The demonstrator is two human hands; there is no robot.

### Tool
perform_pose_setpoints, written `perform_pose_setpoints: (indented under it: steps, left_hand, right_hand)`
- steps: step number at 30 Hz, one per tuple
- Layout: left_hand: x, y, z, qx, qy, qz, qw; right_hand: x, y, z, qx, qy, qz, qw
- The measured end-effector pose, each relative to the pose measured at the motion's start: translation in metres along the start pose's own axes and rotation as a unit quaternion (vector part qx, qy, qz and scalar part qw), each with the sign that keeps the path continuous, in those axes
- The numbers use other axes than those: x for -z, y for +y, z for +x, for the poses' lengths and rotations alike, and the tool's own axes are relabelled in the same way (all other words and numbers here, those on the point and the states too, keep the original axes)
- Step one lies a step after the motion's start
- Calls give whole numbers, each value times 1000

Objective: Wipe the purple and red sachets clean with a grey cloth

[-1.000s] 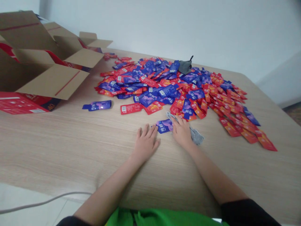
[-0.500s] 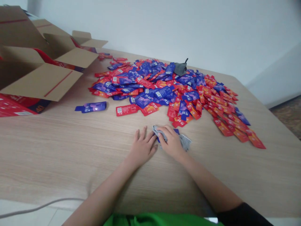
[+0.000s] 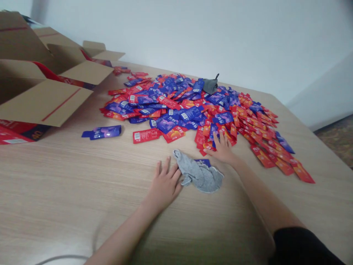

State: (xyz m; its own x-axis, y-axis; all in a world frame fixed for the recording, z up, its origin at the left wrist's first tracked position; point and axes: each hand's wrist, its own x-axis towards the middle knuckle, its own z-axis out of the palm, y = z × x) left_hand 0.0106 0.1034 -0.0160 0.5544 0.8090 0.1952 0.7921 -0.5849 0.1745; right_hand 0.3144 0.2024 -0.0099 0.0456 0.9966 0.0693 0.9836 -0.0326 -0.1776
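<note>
In the head view, the left hand (image 3: 163, 186) lies flat on the pale wood-grain counter (image 3: 68, 184) near its near edge, fingers (image 3: 166, 166) spread and released, their tips touching a crumpled grey cloth (image 3: 199, 175) that half covers a blue foil sachet (image 3: 203, 162). The right hand (image 3: 223, 150) rests open, grasping nothing, on the near fringe of the wide heap of red and blue foil sachets (image 3: 193, 106) covering the counter's middle. Open brown cardboard boxes (image 3: 44, 84) stand at the far left corner.
</note>
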Motion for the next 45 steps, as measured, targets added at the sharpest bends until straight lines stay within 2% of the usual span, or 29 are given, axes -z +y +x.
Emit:
perform_pose_setpoints:
  steps: [3,8,14,19,23,26,28,30,33,36,38,41,43,45]
  left_hand:
    - [-1,1,0,6,3,-4,1000]
    - [-2,2,0,14,8,-4,1000]
    - [-3,1,0,11,13,5,1000]
    - [-4,4,0,12,11,24,1000]
    - [-3,7,1,9,-9,31,999]
    - [0,7,2,4,-26,18,999]
    - [0,6,1,-2,-29,7,1000]
    - [-1,6,0,-9,-26,3,1000]
    - [-2,8,-1,-11,-20,8,1000]
    - [-2,10,-2,-5,-25,8,1000]
    - [-1,12,-2,-2,-30,6,1000]
    - [0,12,-2,-1,-29,6,1000]
    - [0,12,-2,0,-26,4,1000]
    - [0,12,-3,-1,-28,1,1000]
  right_hand:
    - [-14,3,22,-5,-32,-48,998]
    - [-18,-16,64,-38,-49,-60,996]
    - [-24,-25,119,-79,-40,-39,995]
    - [-25,-25,144,-93,-34,-18,995]
    - [-13,-28,149,-105,-41,-9,994]
    - [12,-35,128,-78,-32,-9,996]
    - [32,-45,95,-21,23,-3,1000]
    - [50,-60,49,59,77,28,995]
    - [59,-83,-26,236,48,140,960]
    - [44,-99,-76,280,-10,125,952]
    - [25,-103,-91,274,-25,81,958]
    - [3,-101,-93,260,3,58,964]
    - [-2,-95,-90,248,35,85,965]
    - [2,-86,-88,206,66,129,968]
